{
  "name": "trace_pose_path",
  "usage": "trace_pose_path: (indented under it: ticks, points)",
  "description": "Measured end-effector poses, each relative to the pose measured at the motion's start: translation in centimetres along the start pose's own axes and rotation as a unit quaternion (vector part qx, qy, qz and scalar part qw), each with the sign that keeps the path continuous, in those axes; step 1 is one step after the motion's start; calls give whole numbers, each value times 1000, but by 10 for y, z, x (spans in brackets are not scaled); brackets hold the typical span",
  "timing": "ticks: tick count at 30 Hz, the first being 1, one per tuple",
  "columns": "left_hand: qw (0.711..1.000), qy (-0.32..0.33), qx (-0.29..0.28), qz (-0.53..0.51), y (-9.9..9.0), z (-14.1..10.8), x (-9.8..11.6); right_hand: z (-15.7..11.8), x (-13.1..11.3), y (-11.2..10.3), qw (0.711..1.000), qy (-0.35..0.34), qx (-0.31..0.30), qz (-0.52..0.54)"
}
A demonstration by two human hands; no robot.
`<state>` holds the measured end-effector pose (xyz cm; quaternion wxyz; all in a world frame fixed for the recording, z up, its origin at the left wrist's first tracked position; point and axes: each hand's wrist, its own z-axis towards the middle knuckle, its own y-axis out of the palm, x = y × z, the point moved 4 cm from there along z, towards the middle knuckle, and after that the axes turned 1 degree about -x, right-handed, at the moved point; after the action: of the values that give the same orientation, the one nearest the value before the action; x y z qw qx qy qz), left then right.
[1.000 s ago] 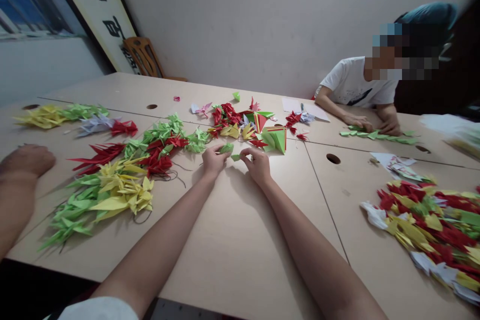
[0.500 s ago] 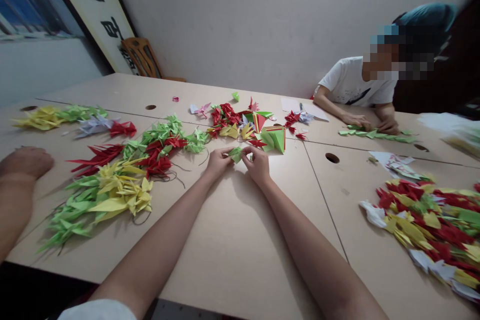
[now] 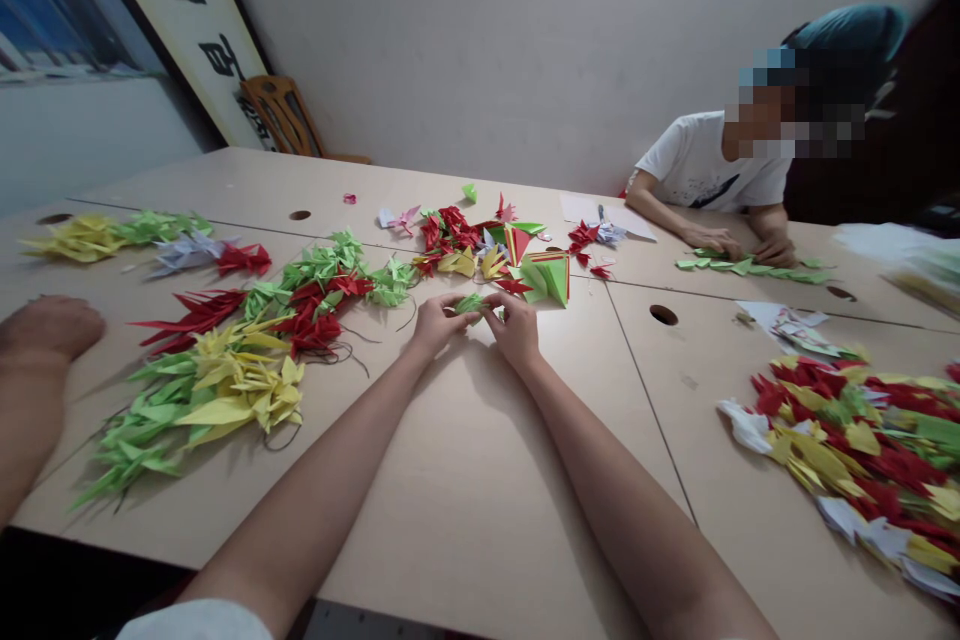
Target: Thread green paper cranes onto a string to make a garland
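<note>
Between my two hands is a small green folded paper [image 3: 469, 303], pinched at its edges above the middle of the table. My left hand [image 3: 439, 322] grips its left side, and my right hand [image 3: 514, 322] grips its right side with thumb and finger. Just beyond my hands lie a stack of green, red and yellow paper [image 3: 547, 278] and a heap of red paper cranes [image 3: 448, 232]. Left of my hands, strings of green cranes [image 3: 322, 265] and yellow cranes [image 3: 244, 375] rest on the table, with dark thread trailing from them.
Across the table [image 3: 480, 480], a person [image 3: 712, 160] in a white shirt handles a row of green folded papers [image 3: 750, 265]. Another person's fist [image 3: 56, 325] rests at the left. A large pile of coloured cranes [image 3: 862, 450] covers the right side. The table has round holes, one [image 3: 664, 315] right of centre.
The green paper between my hands has turned and now looks narrower and flatter. My hands have stayed almost in place.
</note>
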<state>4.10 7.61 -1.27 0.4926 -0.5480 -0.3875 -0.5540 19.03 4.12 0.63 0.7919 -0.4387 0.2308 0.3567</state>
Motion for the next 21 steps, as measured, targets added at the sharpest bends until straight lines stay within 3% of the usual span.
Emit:
trace_pose_path:
  ticks: [14, 21]
  points:
    - [1000, -8, 17, -18, 0, 1, -1, 1, -1, -12, 997, 6, 74, 0]
    - [998, 8, 59, 34, -4, 2, -4, -2, -4, -11, 998, 1, 58, -6]
